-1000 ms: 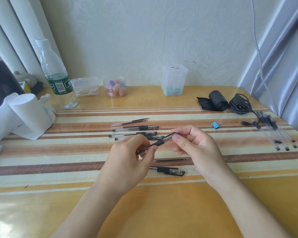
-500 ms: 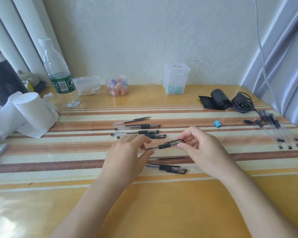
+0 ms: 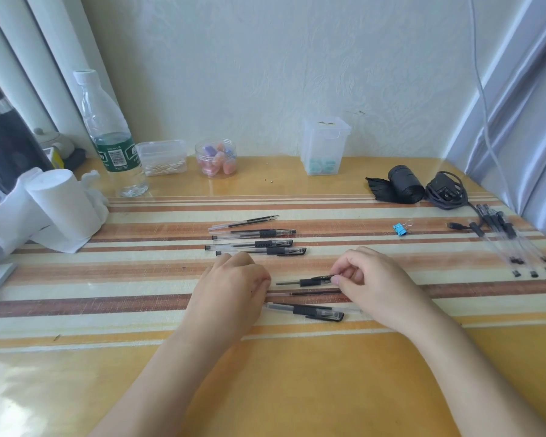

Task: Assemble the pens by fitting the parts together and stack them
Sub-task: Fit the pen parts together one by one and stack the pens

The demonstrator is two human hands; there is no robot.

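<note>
My right hand point(image 3: 371, 285) pinches the capped end of a black-grip pen point(image 3: 309, 281), held low over the striped table and pointing left. Just left of that pen my left hand point(image 3: 230, 290) rests knuckles up with its fingers curled; whether it holds anything is hidden. A thin ink refill point(image 3: 306, 292) lies between the hands. Below it lies a capped pen point(image 3: 306, 311). Behind the hands a row of three pens point(image 3: 259, 244) lies side by side, with a thin refill point(image 3: 246, 222) behind them. Several pens point(image 3: 511, 244) form a pile at the right.
A water bottle point(image 3: 108, 134), paper rolls point(image 3: 57, 206), small clear boxes point(image 3: 162, 157), a jar of coloured pieces point(image 3: 215, 159) and a tall clear box point(image 3: 325, 146) line the back. A black roll point(image 3: 404, 184), a coiled charger point(image 3: 445, 192) and a blue binder clip point(image 3: 399, 229) lie at the right.
Both hands have dropped from mid-air to the table. My left hand has let go of the pen's tip end and curled beside it; my right hand still holds the pen.
</note>
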